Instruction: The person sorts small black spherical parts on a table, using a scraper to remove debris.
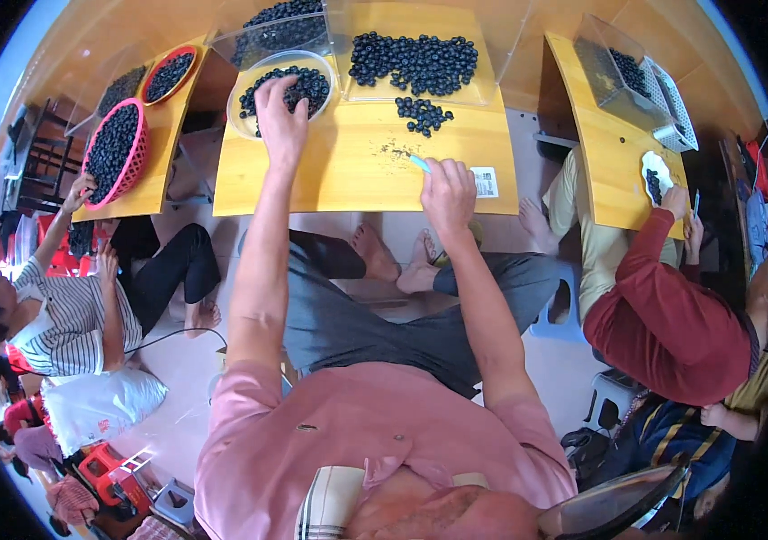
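My left hand (281,117) reaches over a clear round bowl (334,90) at the table's left, its thumb and fingers apart above the dark round pieces (310,83) inside. These look like blue-black beads or berries; I cannot tell which. Closed around a slim teal-handled tool (419,163), my right hand (449,193) rests near the front edge, and the tool's tip points at brown crumbs (393,155). Beyond the crumbs lies a small heap of dark pieces (423,116), with a larger spread (413,63) behind it.
A small printed white card (485,183) lies right of my right hand. Clear-walled bins stand at the back. To the left, a person holds a pink basket (142,153) of dark pieces. On the right, a person in dark red works beside a white dish (662,166).
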Available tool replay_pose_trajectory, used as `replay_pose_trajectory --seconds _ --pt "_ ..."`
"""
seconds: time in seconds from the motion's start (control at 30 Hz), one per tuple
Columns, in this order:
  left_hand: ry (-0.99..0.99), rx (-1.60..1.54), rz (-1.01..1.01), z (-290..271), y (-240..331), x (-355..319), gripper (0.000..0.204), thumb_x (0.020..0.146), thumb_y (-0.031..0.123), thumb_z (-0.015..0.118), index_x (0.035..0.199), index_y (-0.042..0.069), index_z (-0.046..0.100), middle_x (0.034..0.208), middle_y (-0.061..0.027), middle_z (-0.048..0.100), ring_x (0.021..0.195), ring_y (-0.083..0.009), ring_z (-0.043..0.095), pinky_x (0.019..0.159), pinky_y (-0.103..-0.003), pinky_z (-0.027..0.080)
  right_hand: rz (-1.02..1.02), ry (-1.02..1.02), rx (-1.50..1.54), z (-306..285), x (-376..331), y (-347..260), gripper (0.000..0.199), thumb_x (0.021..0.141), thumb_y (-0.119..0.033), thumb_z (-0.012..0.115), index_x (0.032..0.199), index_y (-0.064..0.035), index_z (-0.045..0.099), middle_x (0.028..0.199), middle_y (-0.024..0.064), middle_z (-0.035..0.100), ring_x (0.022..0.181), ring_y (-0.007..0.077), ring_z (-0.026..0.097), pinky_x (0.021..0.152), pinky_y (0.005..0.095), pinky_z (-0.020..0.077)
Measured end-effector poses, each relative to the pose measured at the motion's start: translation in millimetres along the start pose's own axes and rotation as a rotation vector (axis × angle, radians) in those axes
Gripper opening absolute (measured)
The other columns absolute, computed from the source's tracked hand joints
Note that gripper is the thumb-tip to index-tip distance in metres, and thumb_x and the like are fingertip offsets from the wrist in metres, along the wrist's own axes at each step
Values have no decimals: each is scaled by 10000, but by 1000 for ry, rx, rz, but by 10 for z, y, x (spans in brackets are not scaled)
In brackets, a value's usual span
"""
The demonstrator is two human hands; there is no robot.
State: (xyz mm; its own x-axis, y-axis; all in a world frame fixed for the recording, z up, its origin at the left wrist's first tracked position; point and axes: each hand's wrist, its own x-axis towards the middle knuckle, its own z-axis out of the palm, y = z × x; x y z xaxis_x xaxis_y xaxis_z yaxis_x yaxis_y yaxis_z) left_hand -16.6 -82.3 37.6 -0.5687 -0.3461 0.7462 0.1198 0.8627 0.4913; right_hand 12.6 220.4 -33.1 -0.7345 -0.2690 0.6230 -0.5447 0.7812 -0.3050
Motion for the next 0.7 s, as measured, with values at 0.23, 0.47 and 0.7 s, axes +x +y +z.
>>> replay_pose_trajectory --seconds 0.23,0.47,0.7 --pt "-531 -303 -76 526 318 -281 379 847 -44 727 1219 30 715 1211 -177 701 1117 -389 681 1027 -447 546 59 -15 38 -27 23 177 200 836 -104 764 1034 -83 758 907 80 631 916 300 628 819 446 486" --pt "-620 -291 175 1136 573 -462 325 1006 84 620 1320 26 683 1410 -206 644 1321 -378 604 1150 -444 485 118 0 -1 -62 6 247 220 840 -110 770 1057 -81 755 923 94 632 921 315 634 825 466 493" --pt "-733 -234 195 1156 521 -562 303 1023 135 636 1299 25 695 1404 -180 659 1311 -381 609 1143 -452 491 122 17 -1 -52 -12 231 229 837 -107 773 1062 -76 748 922 91 630 920 305 638 817 457 497"
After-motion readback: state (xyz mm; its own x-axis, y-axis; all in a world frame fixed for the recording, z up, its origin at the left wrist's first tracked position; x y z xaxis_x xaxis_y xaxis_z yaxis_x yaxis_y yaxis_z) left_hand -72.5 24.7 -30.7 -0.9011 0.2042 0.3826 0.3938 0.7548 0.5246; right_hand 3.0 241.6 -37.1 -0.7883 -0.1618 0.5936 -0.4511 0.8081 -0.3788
